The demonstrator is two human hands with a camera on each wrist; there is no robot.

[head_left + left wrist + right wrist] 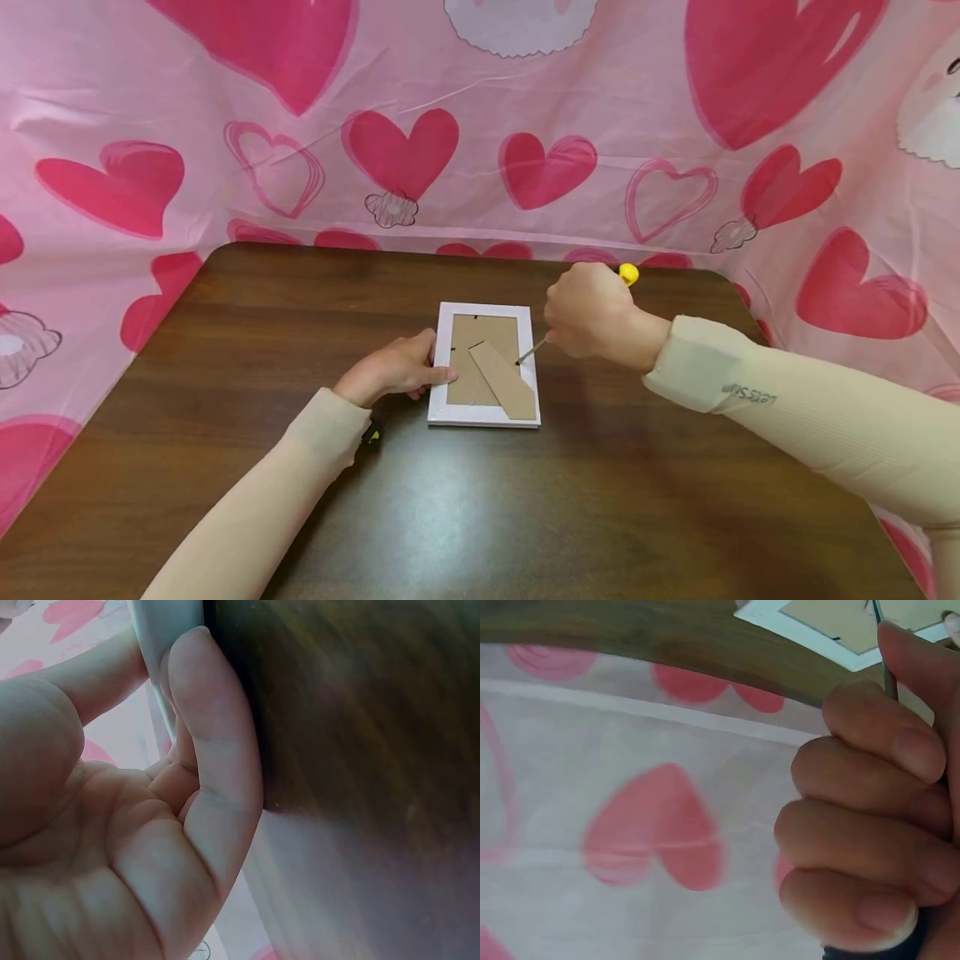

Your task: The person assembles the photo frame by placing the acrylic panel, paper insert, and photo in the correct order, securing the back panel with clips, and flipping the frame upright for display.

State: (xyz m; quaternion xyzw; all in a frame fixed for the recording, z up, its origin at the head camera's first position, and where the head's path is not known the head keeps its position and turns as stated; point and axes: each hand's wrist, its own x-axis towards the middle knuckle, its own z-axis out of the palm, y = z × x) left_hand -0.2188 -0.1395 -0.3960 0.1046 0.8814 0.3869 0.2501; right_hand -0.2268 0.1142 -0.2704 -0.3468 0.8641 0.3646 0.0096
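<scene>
A white photo frame [465, 414] lies face down on the table, its brown backing board [497, 332] and slanted stand leg [504, 382] facing up. My left hand [396, 365] grips the frame's left side, thumb on top. In the left wrist view the fingers curl against the frame's white edge [150, 652]. A screwdriver is in my right hand [592, 310], fingers wrapped round its handle, whose yellow end [628, 273] sticks out behind. Its thin metal shaft [532, 351] slants down to a dark spot at the backing's right edge. Most of the handle is hidden by the fingers.
Dark brown wood makes up the tabletop [300, 292]. Behind it and at both sides hangs a pink cloth [465, 92] with hearts. Near my left wrist is a small black and yellow-green object [371, 435], partly hidden by the sleeve.
</scene>
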